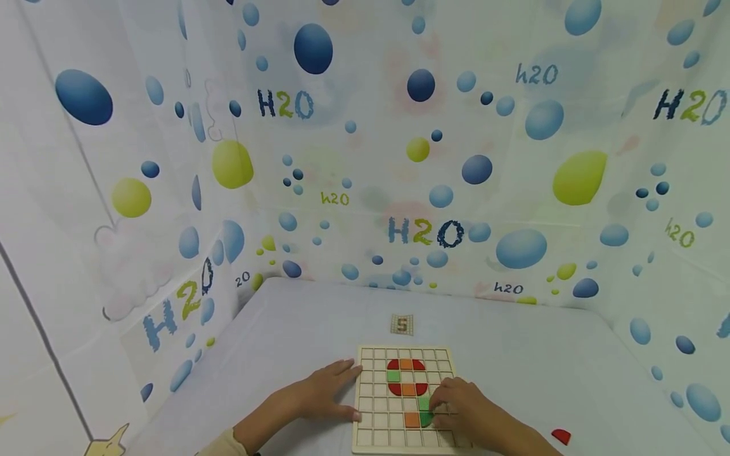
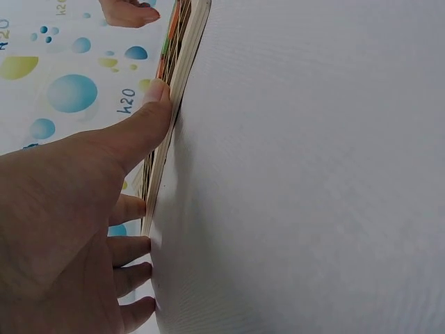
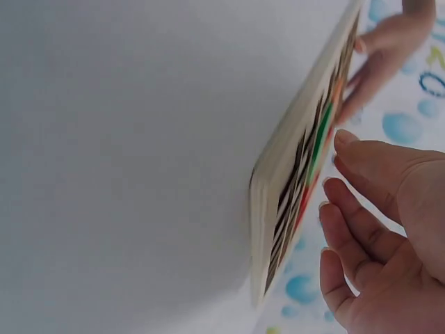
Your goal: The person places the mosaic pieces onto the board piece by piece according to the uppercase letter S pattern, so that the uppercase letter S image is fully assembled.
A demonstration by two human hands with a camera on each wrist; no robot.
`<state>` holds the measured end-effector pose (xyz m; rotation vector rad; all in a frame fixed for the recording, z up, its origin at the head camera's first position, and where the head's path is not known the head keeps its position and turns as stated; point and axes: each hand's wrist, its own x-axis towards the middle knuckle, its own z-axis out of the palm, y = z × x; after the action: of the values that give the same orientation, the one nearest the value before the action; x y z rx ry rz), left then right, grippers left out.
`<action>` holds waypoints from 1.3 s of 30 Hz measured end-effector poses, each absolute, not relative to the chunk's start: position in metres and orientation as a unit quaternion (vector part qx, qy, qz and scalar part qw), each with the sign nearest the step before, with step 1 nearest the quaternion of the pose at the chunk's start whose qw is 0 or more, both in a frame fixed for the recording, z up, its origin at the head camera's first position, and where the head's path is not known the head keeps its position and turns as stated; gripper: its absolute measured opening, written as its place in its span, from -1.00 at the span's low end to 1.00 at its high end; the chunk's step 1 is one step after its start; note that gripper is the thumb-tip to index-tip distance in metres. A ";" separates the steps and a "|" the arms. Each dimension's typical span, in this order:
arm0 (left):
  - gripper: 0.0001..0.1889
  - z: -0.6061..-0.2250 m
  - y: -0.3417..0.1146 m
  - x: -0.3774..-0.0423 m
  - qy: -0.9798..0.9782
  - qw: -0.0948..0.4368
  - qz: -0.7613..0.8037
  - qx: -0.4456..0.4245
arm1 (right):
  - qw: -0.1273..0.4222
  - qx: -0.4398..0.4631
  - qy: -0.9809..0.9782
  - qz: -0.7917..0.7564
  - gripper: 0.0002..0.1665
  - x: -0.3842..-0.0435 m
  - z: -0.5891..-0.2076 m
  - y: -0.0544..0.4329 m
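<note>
A square wooden grid board (image 1: 380,404) lies on the white-covered table. Red curved pieces (image 1: 421,389), orange squares (image 1: 408,389) and a green square (image 1: 393,376) form a ring in its upper part. Lower right sit a green square (image 1: 424,403), a green rounded piece (image 1: 425,418) and an orange square (image 1: 412,420). My left hand (image 1: 319,396) rests along the board's left edge, thumb and fingers spread. My right hand (image 1: 470,408) is over the board's right side, fingertips beside the green pieces. In the right wrist view its fingers (image 3: 354,243) bend loosely, with no piece visible between them.
A small card (image 1: 402,325) with a figure like a 5 or an S lies beyond the board's far edge. One loose red rounded piece (image 1: 561,436) is on the table to the right. A bubble-printed curtain (image 1: 365,158) encloses the table at the back and sides.
</note>
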<state>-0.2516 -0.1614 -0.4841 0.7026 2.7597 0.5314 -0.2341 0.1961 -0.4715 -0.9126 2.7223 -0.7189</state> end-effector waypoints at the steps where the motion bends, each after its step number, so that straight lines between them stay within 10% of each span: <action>1: 0.03 -0.483 -0.161 -0.251 0.946 0.122 0.181 0.241 | 0.090 -0.297 0.919 -0.244 -0.87 -0.235 -0.470 0.202; 19: 0.03 -0.483 -0.161 -0.253 0.948 0.124 0.175 0.234 | 0.152 -0.063 0.960 -0.226 -0.55 -0.243 -0.459 0.325; 39: 0.02 -0.482 -0.160 -0.251 0.947 0.127 0.181 0.235 | 0.173 -0.037 0.956 -0.234 -0.72 -0.231 -0.469 0.357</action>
<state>-0.2514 -0.1599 -0.4822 0.6824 2.7542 0.5275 -0.2306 0.3571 -0.4688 -0.1055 2.7115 -0.6641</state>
